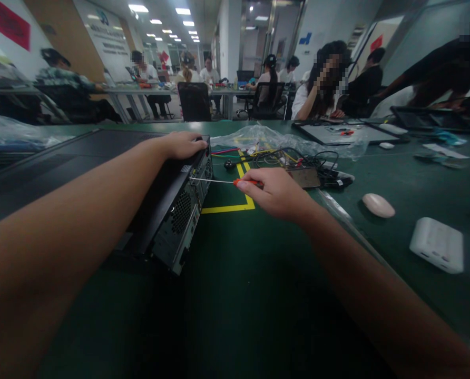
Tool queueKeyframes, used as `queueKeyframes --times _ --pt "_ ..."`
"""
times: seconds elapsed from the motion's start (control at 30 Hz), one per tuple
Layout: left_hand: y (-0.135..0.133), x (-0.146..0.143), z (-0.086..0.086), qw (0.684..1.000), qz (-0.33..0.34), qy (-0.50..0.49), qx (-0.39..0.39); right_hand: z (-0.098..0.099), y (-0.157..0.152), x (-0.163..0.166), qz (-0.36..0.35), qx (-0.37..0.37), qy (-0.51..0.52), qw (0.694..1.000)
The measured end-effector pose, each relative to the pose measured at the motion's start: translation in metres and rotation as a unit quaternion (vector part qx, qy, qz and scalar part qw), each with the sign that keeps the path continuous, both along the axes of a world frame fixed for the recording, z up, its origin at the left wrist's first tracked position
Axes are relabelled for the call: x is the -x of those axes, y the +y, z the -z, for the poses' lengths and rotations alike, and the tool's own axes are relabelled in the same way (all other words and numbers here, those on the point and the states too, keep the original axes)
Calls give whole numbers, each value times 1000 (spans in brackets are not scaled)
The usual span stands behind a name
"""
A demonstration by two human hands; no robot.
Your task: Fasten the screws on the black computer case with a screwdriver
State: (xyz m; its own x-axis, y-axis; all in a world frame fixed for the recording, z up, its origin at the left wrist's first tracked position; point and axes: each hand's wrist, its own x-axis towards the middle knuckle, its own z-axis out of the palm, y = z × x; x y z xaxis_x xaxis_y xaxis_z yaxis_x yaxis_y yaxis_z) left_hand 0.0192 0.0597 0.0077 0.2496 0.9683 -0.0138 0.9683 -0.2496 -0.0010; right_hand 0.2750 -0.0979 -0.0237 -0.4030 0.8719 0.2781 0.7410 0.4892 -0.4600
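Note:
A black desktop computer case (112, 173) lies flat on the green table (258, 295), its perforated back panel facing right. My left hand (183, 145) rests palm down on the case's top near its far right corner, fingers curled over the edge. My right hand (276, 193) is closed around the red handle of a screwdriver (219, 181). The thin metal shaft points left and its tip touches the upper back panel of the case.
Behind my right hand lie a clear plastic bag (266, 138), tangled cables and a small circuit board (304, 176). A pink oval object (378, 205) and a white box (436, 245) sit to the right. Other people sit at the far side and at other tables.

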Motion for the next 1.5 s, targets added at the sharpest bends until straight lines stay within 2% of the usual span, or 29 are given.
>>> queueKeyframes --times 0.5,1.5 --pt "4 1 3 1000 4 -3 -2 3 3 -6 -10 -43 16 999" --pt "7 4 4 1000 4 -8 -3 -4 -2 -3 -9 -4 -5 1000"
